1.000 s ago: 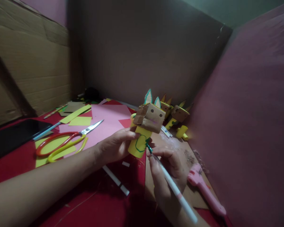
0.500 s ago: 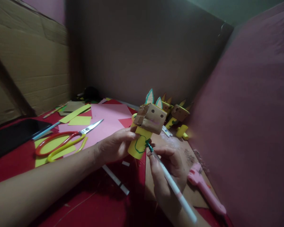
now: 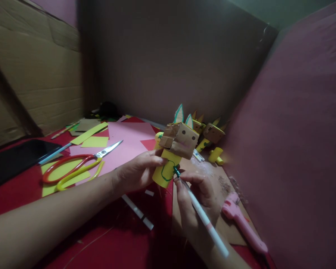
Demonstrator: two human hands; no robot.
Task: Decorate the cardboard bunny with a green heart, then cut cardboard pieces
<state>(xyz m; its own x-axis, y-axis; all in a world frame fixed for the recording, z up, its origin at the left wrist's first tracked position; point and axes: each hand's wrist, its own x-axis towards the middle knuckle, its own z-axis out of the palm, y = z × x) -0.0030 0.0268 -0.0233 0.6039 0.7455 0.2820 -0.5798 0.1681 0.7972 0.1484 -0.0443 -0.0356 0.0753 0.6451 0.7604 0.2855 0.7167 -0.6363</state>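
Observation:
My left hand (image 3: pixel 141 168) is closed around the yellow tube body of a cardboard figure (image 3: pixel 182 140), holding it tilted above the table. The figure has a brown box head with dot eyes, a pink mouth and two white ears edged in teal. A green outline curves over the front of its body. In my right hand (image 3: pixel 198 198) is a white felt-tip pen (image 3: pixel 203 216) with a green tip end, gripped between thumb and fingers. The tip meets the right side of the green outline; exact contact is hard to make out.
Scissors (image 3: pixel 81 168) with red and yellow handles lie at left on yellow and pink paper (image 3: pixel 123 136), beside a black phone (image 3: pixel 19 157). A pink glue gun (image 3: pixel 243 224) rests at right on a cardboard sheet (image 3: pixel 229 231). Similar figures (image 3: pixel 212 132) stand behind. Walls enclose the back and right.
The figure and my left hand have shifted very slightly right. The pen has tilted a little, its back end moving left and up, with its tip still at the green outline.

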